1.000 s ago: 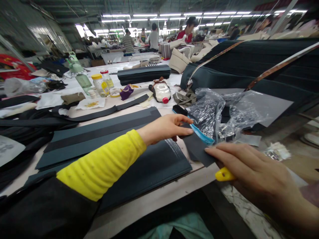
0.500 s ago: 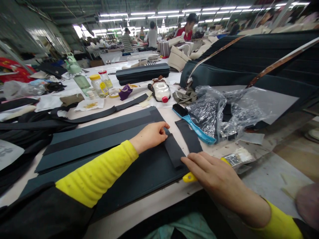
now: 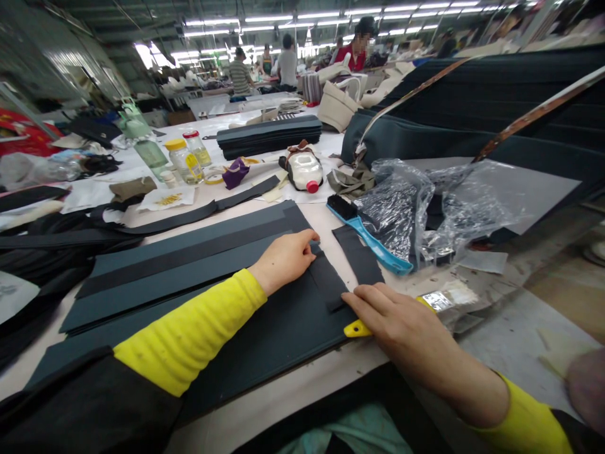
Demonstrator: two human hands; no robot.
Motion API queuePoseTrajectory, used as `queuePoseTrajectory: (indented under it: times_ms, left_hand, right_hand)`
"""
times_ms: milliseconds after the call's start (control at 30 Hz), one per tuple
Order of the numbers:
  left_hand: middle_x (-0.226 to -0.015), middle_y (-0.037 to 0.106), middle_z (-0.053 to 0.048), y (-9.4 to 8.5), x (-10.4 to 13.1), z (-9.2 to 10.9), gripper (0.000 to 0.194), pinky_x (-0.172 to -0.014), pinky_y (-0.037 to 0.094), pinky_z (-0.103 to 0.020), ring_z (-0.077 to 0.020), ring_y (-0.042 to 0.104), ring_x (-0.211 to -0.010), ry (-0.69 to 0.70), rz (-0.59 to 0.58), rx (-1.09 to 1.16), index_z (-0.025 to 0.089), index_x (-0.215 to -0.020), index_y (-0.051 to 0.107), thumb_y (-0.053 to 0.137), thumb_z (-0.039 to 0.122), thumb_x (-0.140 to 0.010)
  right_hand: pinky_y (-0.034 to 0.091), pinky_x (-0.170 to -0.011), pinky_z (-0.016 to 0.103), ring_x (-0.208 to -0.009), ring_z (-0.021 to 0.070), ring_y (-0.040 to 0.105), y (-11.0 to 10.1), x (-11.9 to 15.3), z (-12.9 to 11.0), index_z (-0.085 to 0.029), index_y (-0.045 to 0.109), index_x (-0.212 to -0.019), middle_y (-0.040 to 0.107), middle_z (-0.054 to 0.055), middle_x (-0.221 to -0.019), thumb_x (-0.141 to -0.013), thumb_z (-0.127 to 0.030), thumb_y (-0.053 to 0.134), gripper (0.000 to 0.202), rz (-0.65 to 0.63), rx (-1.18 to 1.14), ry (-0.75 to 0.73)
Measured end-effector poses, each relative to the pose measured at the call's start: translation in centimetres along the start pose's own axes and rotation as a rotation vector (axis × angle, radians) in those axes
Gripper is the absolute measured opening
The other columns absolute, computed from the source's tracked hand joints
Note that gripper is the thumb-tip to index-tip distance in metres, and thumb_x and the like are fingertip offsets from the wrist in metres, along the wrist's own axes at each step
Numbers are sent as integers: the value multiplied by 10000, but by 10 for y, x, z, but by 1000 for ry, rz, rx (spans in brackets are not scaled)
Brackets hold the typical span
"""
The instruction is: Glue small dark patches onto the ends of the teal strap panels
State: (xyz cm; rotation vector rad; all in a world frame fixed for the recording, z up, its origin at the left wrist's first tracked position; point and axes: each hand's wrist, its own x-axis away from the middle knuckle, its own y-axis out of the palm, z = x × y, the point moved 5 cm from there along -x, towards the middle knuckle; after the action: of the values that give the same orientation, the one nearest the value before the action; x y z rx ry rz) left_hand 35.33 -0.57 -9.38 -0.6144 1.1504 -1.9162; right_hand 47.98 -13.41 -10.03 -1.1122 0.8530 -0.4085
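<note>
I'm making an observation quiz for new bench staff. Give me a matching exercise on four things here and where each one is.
1. Left hand
2. Yellow-handled paintbrush
3. Blue-handled brush
4. Yellow-lidded jar

A. Beside the red-lidded jar
B. In the right hand
C. At the far end of the short dark strip
D. Beside the clear plastic

Pairs: 1-C, 2-B, 3-D, 4-A

Rows of white tube lights glow across the top of the frame; bright windows blow out at upper left. Glare flecks the clear plastic [image 3: 401, 202]. Edges look stretched and soft.
</note>
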Motion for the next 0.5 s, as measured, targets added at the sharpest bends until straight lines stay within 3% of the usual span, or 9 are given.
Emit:
queuePoseTrajectory:
  times_ms: [367,500]
  left_hand:
    - [-793,626,-5,3,0,0,317,-655,437,-255,-153,578,-724,0,-5,-54,178,-1130,518,539,159,-815]
    - [-970,587,-49,4,4,8,240,-764,455,-298,-191,552,-877,132,64,-230,166,-1067,532,515,146,-828]
  right_hand:
    - [409,-583,292,-798,217,495,6,0,4,-87,579,-988,530,120,-923,-800,21,331,330,-10,-15,3]
    - [387,-588,272,-774,199,487,5,-1,5,-92,575,-1011,520,104,-893,-887,-51,341,268,-31,-60,-14]
